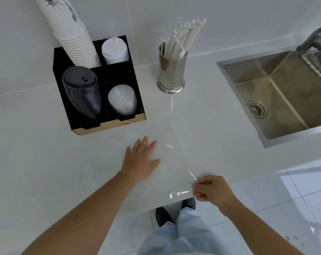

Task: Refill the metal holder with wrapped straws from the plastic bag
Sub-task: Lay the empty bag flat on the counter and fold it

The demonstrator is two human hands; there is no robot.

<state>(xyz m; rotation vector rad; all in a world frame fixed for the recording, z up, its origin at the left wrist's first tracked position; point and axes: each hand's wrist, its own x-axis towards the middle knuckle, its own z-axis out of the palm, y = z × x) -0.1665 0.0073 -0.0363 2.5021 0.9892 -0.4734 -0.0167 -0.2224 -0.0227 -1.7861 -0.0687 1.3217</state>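
You are standing at a white counter with a steel sink set into it on your right. A black organizer is sitting at the back, holding paper cups and black lids. The clear plastic bag is lying flat at the counter's near edge, looking empty. The metal holder is standing between organizer and sink, wrapped straws leaning out of it. Your left hand is pressing flat, fingers spread, on the bag's left side. Your right hand is pinching the bag's near right corner.
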